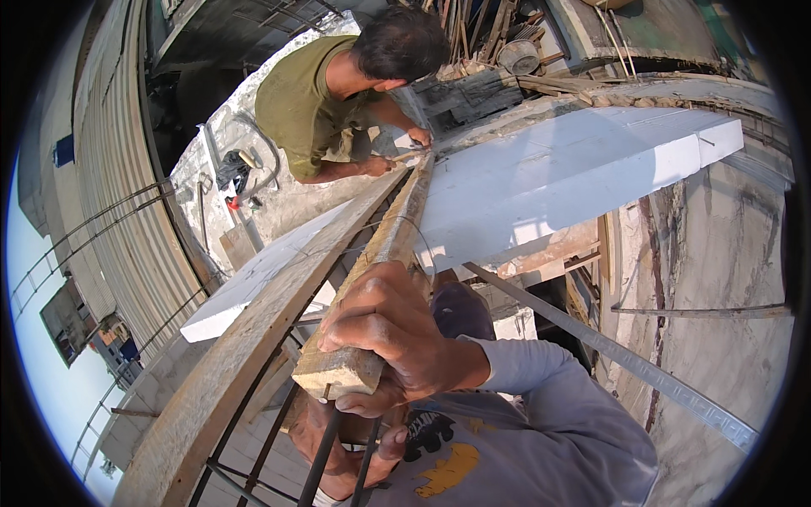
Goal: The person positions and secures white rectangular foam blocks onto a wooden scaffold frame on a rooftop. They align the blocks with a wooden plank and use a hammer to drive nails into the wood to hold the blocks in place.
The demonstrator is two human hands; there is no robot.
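Observation:
My right hand [397,329] is closed over the near end of a squared wooden beam [338,365], with the fingers across its top and the thumb under the end. A nail [327,392] sticks out of the beam's end face. Below it my left hand [338,456] is curled, partly hidden behind upright steel bars [321,460]; what it grips is unclear. A second, longer plank [262,338] runs alongside on the left. Thin wire [414,221] loops across the beam. At the far end, a co-worker [312,110] bends down with both hands at the timber.
White foam boards [557,182] lie on both sides of the beam. A slotted metal strip [625,363] slants away at the right. Steel bars cross at lower left, beside corrugated sheeting [118,160]. Behind are a bucket [519,57] and scrap timber. Tools and a black bag [232,169] lie left.

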